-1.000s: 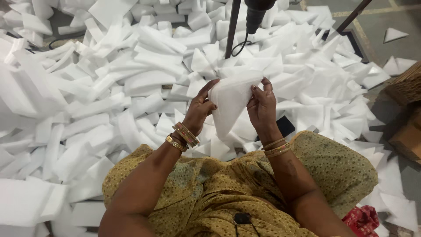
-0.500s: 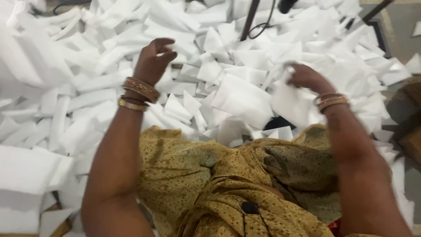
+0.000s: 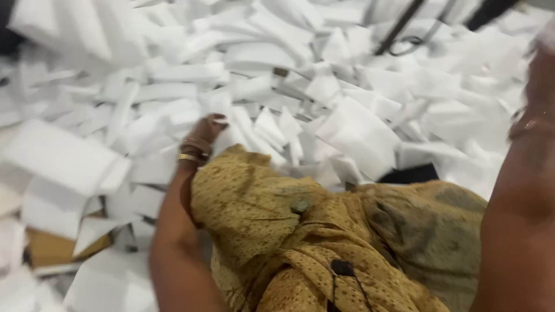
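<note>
Left hand (image 3: pixel 207 132) down among the heaped white foam pieces (image 3: pixel 358 136) on the floor, fingers buried so grip unclear (seemingly reaching for one), right hand (image 3: pixel 543 69) raised at the frame edge, blurred, state unreadable.

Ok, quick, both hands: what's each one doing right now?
Left hand: reaching into the white foam pieces, touching them; grip cannot be told.
Right hand: out of frame past the wrist, only the forearm shows.
</note>
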